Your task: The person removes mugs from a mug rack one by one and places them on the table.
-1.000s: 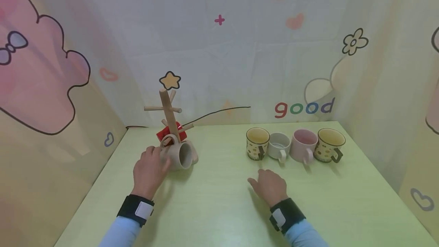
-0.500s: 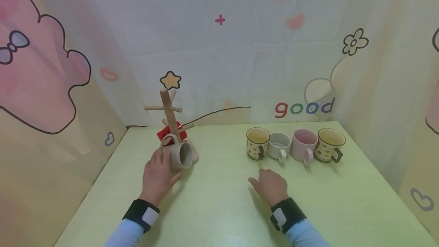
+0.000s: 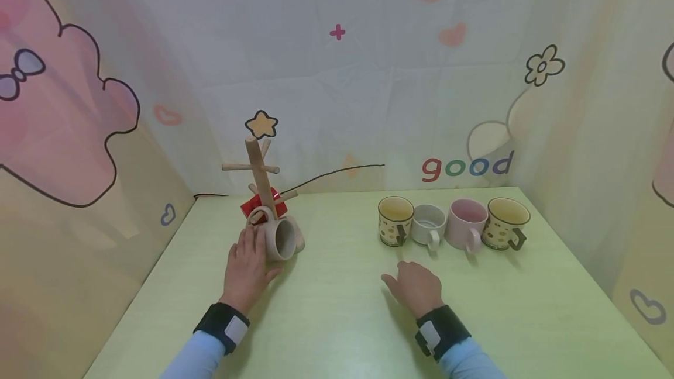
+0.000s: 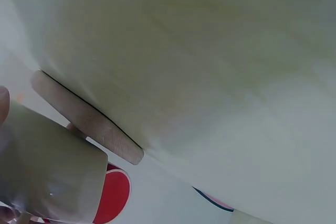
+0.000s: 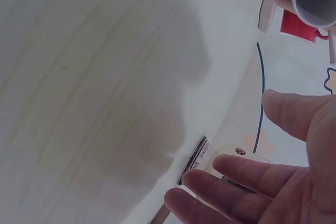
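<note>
A wooden mug tree [image 3: 258, 174] stands at the left back. A whitish mug [image 3: 281, 240] lies sideways low on it, its handle looped over a peg and its mouth facing right. My left hand [image 3: 246, 276] is at the mug's near left side, fingers extended against it and thumb spread apart below the mouth. In the left wrist view the mug [image 4: 50, 166] shows beside the tree's base [image 4: 89, 116], with fingertips at the frame's left edge. Behind it a red mug [image 3: 279, 206] is partly hidden. My right hand [image 3: 416, 288] holds nothing, its fingers relaxed over the table.
Along the right back stand a spotted yellow mug [image 3: 396, 221], a small white cup [image 3: 428, 224], a pink mug [image 3: 466, 224] and another spotted yellow mug [image 3: 506, 224], close together on the pale green table [image 3: 337, 320]. A printed curtain [image 3: 326, 86] hangs behind.
My left hand has shifted right and toward me along the mug, its thumb coming off the mug's side to spread below it. The mug and my right hand stay put.
</note>
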`<state>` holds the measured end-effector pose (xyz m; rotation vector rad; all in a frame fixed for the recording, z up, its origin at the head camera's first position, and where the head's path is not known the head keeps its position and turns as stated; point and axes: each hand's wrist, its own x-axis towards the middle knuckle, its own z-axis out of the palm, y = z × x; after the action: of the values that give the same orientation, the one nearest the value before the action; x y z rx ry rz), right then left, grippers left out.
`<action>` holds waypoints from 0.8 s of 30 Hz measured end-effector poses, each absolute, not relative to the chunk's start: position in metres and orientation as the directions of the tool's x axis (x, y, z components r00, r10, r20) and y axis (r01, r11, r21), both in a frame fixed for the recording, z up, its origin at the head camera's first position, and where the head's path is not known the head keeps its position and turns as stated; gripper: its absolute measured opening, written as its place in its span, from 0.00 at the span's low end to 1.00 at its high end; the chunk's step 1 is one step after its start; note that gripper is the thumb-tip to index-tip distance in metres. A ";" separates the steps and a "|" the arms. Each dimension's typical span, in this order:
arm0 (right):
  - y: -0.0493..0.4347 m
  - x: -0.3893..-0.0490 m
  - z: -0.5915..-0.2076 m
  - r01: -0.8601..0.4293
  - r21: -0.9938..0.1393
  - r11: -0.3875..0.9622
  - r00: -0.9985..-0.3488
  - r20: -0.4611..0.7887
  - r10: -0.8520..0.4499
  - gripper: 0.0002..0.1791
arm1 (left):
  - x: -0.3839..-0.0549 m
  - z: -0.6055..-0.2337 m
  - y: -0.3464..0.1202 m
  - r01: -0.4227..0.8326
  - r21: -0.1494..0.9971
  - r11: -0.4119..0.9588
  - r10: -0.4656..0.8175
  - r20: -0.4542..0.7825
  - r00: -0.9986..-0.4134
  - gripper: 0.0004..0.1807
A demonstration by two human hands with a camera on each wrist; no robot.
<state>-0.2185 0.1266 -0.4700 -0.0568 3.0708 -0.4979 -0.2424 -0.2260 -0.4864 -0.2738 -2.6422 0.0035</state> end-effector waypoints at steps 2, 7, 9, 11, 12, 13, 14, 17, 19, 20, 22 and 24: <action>0.127 -0.218 -0.471 -0.033 -0.314 0.949 -0.999 -0.024 -0.042 0.26 | -0.244 -0.487 -0.225 0.187 -0.071 0.980 0.199 0.468 -0.861 0.64; 0.127 -0.218 -0.471 -0.022 -0.310 0.950 -0.998 -0.041 -0.037 0.26 | -0.250 -0.488 -0.223 0.200 -0.069 0.977 0.208 0.496 -0.843 0.64; 0.127 -0.218 -0.471 -0.015 -0.309 0.951 -0.998 -0.055 -0.034 0.26 | -0.253 -0.489 -0.222 0.210 -0.059 0.976 0.210 0.513 -0.832 0.63; 0.127 -0.218 -0.470 -0.011 -0.308 0.951 -0.998 -0.062 -0.032 0.26 | -0.256 -0.489 -0.221 0.220 -0.053 0.974 0.214 0.529 -0.821 0.62; 0.127 -0.218 -0.470 -0.011 -0.308 0.951 -0.997 -0.064 -0.032 0.26 | -0.257 -0.489 -0.221 0.221 -0.051 0.974 0.214 0.535 -0.818 0.62; 0.127 -0.217 -0.470 -0.012 -0.309 0.951 -0.997 -0.065 -0.033 0.26 | -0.258 -0.489 -0.221 0.224 -0.049 0.973 0.214 0.539 -0.814 0.61; 0.127 -0.217 -0.470 -0.012 -0.309 0.951 -0.997 -0.065 -0.034 0.26 | -0.259 -0.490 -0.221 0.225 -0.049 0.973 0.215 0.541 -0.813 0.61; 0.128 -0.216 -0.470 -0.019 -0.309 0.951 -0.998 -0.055 -0.037 0.26 | -0.261 -0.489 -0.220 0.232 -0.043 0.972 0.218 0.536 -0.815 0.61; 0.128 -0.216 -0.470 -0.023 -0.309 0.951 -0.998 -0.049 -0.040 0.25 | -0.261 -0.489 -0.220 0.235 -0.042 0.971 0.222 0.527 -0.820 0.60; 0.128 -0.216 -0.471 -0.026 -0.309 0.951 -0.998 -0.044 -0.041 0.25 | -0.262 -0.489 -0.220 0.235 -0.044 0.971 0.223 0.523 -0.823 0.60; 0.129 -0.216 -0.471 -0.029 -0.309 0.951 -0.998 -0.040 -0.043 0.25 | -0.262 -0.488 -0.220 0.233 -0.050 0.971 0.226 0.510 -0.830 0.60; 0.129 -0.217 -0.473 -0.030 -0.309 0.951 -0.998 -0.039 -0.044 0.25 | -0.262 -0.487 -0.220 0.232 -0.061 0.971 0.231 0.499 -0.835 0.59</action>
<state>-0.2166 0.1295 -0.4726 -0.0584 3.0581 -0.4832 -0.2620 -0.2197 -0.4870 -0.3270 -2.5941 -0.0020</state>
